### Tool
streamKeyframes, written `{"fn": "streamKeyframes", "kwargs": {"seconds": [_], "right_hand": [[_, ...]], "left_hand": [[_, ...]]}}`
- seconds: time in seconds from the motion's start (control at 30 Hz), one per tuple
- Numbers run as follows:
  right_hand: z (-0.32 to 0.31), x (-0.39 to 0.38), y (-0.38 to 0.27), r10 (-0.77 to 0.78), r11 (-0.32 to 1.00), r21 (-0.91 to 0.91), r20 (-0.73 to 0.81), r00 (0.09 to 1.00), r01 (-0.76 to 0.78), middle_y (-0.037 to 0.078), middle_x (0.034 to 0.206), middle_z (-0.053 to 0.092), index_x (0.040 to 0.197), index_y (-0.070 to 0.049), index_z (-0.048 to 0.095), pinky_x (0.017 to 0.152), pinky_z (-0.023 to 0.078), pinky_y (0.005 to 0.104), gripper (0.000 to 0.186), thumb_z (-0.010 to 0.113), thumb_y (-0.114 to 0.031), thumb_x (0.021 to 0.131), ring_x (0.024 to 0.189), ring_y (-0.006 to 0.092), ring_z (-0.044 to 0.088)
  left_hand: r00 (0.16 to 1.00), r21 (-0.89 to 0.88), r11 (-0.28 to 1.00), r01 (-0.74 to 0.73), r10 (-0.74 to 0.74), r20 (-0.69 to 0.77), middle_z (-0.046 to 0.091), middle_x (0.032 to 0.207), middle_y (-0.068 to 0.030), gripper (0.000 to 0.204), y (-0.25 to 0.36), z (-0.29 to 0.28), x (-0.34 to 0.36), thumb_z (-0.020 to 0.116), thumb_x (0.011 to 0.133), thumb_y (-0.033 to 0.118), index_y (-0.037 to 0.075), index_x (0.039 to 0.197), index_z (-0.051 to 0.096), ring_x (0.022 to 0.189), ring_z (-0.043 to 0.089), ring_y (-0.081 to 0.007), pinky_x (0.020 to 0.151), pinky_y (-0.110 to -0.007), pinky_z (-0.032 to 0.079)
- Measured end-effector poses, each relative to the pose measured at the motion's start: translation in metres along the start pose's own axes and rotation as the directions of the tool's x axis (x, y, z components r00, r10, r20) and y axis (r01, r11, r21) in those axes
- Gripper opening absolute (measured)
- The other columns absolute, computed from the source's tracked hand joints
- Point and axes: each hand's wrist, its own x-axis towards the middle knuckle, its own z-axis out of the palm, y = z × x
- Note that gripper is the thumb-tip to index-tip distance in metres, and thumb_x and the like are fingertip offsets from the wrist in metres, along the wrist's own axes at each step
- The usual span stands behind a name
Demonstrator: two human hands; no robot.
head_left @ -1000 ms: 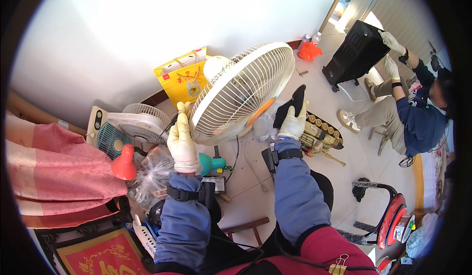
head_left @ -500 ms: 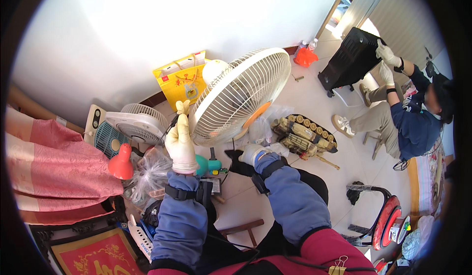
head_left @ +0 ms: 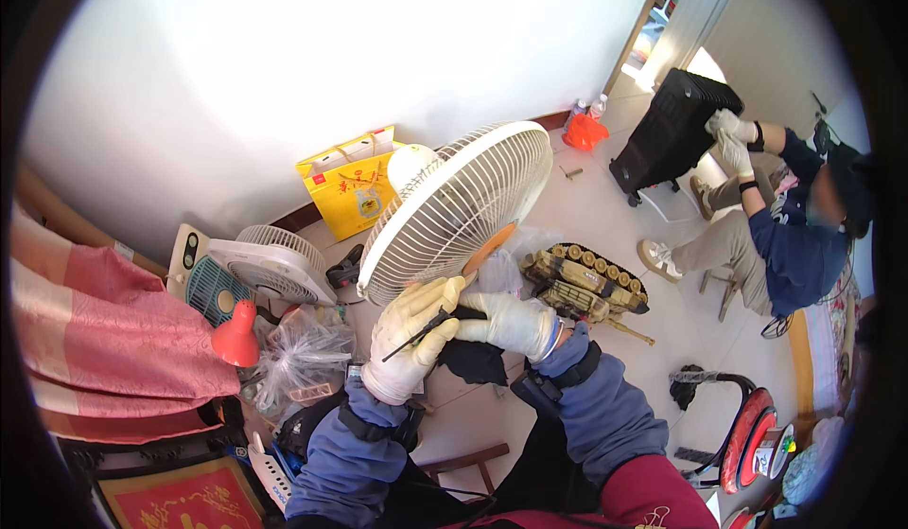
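My left hand [head_left: 409, 340], in a pale glove, has its fingers curled round a slim dark tool, thin like a small screwdriver [head_left: 416, 333]. Beside it my right hand [head_left: 511, 324], also gloved, is closed, its fingertips meeting the left hand. A black cloth [head_left: 476, 363] hangs under the right hand's fingers, which seem to grip it; the grip itself is partly hidden. Just beyond both hands stands a white fan [head_left: 454, 212] with a round wire cage and an orange centre, tilted. The left hand overlaps the lower edge of its cage.
A yellow gift bag [head_left: 352, 188] leans by the wall. Two smaller fans, one a box fan [head_left: 274, 262], a red lamp head [head_left: 236, 333] and a clear plastic bag [head_left: 303, 359] lie left. Right are a toy tank [head_left: 586, 278], a black radiator [head_left: 673, 132], a red round appliance [head_left: 747, 439] and a seated co-worker [head_left: 794, 217].
My left hand has come down and right, from beside the fan cage to meet my right hand. The black cloth is lower. The co-worker's hands have drawn together at the radiator's edge.
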Motion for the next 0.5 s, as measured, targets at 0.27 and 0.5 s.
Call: {"fn": "streamKeyframes", "kwargs": {"seconds": [0.27,0.5], "right_hand": [[0.007,-0.015,0.005,-0.189,0.695,0.709,0.024,0.982,0.117,0.009,0.142,0.054,0.151,0.005,0.039,0.113,0.036,0.0297,0.063,0.055,-0.035,0.105,0.131,0.0142,0.047],[0.018,-0.012,0.019,-0.056,0.979,0.183,-0.206,0.977,0.094,0.012,0.115,0.073,0.140,-0.007,0.057,0.094,0.052,0.0337,0.052,0.065,-0.036,0.097,0.105,0.0233,0.069]], "left_hand": [[0.817,-0.640,0.649,0.411,-0.573,-0.056,0.064,0.134,-0.0203,0.042,-0.001,0.020,-0.009,0.057,0.104,0.019,-0.001,0.141,0.057,0.118,0.062,-0.0226,0.106,-0.034,0.047],[0.561,-0.554,0.495,0.669,-0.826,-0.060,0.074,0.110,-0.0059,0.026,-0.022,0.031,-0.005,0.065,0.102,0.020,-0.002,0.111,0.075,0.091,0.064,-0.0073,0.082,-0.024,0.052]]}}
